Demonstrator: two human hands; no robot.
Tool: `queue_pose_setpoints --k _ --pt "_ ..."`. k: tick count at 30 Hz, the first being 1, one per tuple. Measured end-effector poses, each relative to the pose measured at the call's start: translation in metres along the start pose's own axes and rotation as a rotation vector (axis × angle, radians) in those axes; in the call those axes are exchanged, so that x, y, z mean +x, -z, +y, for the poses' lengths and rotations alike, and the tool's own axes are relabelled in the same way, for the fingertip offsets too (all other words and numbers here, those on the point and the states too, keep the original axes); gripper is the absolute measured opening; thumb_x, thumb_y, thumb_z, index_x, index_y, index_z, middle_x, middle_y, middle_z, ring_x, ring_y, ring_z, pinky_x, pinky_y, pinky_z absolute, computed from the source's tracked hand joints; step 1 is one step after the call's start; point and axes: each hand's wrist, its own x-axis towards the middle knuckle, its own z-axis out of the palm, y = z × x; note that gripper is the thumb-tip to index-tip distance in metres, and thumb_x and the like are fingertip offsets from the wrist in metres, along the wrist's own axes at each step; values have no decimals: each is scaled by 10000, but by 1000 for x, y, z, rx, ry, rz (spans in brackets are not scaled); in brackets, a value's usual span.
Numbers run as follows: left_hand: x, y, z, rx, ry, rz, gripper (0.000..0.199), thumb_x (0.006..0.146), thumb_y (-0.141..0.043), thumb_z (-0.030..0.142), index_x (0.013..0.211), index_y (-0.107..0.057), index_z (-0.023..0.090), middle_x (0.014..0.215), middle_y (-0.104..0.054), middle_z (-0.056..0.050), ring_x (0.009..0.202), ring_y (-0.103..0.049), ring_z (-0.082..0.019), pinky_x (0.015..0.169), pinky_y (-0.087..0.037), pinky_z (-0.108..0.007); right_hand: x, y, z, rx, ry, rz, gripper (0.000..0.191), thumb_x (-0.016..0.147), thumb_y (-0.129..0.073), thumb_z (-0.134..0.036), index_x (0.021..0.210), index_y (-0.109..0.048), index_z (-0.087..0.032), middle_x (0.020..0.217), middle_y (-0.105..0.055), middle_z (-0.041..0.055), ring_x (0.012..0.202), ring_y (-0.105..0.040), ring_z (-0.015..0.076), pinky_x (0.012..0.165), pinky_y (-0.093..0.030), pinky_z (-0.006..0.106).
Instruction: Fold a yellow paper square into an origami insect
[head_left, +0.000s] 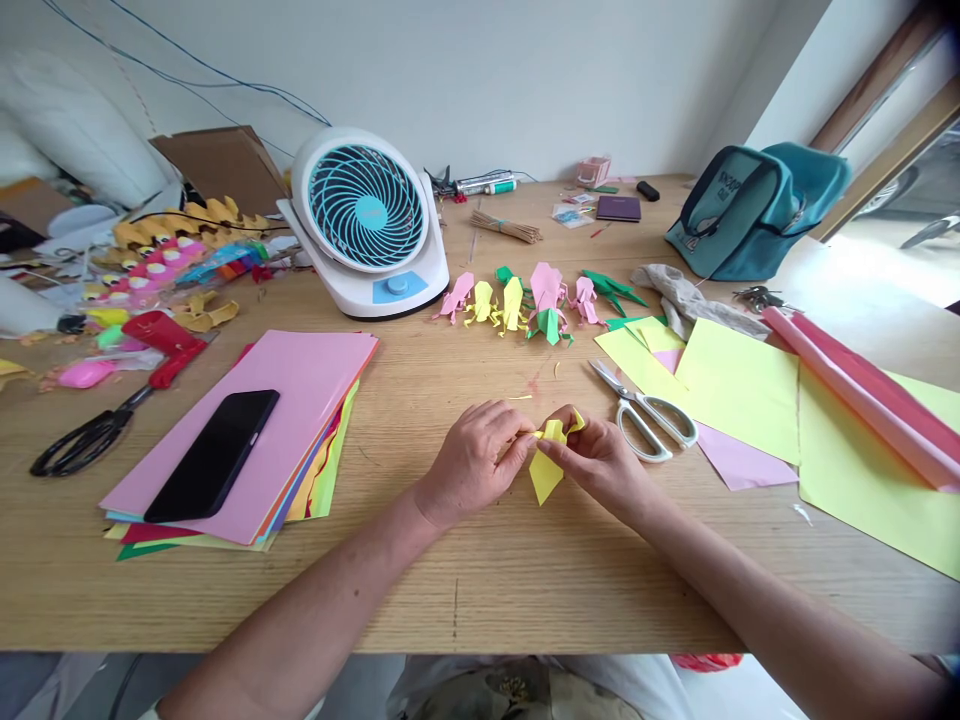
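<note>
Between my two hands is a small folded yellow paper figure [547, 478], its pointed end hanging toward me. My left hand [484, 455] pinches a thin strip at its left side. With thumb and fingers, my right hand [600, 455] grips its right part, where a folded piece sticks up. Scissors with white handles [654, 425] lie just right of my right hand, blades partly apart. Behind my hands stand several finished-looking paper figures, among them a pink one [547, 287], a yellow one [513, 304] and a green one [550, 326].
At left a black phone [214, 455] rests on a stack of coloured paper [300, 370], near a red glue gun [161, 345]. A white fan [364, 215] stands behind. Yellow sheets [739, 385] and a rolled red-pink paper [862, 400] lie right. A teal bag [757, 210] sits back right.
</note>
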Motion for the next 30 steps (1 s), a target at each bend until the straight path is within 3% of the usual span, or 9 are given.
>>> queue_pose_setpoints --k 13,20,30 --pt "-4 -2 5 -133 141 -3 145 896 -502 112 770 -522 181 737 -570 7 679 -536 -112 633 -404 -227 -4 0 4 -234 58 49 289 833 -705 -358 766 -466 -212 650 -480 -45 573 -424 100 513 -332 234" --pt "-1 -4 7 -239 289 1 145 873 -545 125 734 -558 166 690 -578 21 644 -533 -91 627 -399 -208 -4 -3 2 -354 71 86 280 852 -673 -368 761 -459 -211 671 -504 -29 610 -453 118 549 -355 249" --pt "-5 -10 7 -260 362 24 123 890 -544 136 782 -594 165 746 -631 -2 689 -567 -112 656 -421 -226 -3 -8 7 -292 25 136 327 814 -708 -402 773 -440 -220 643 -492 -42 569 -456 115 514 -345 249"
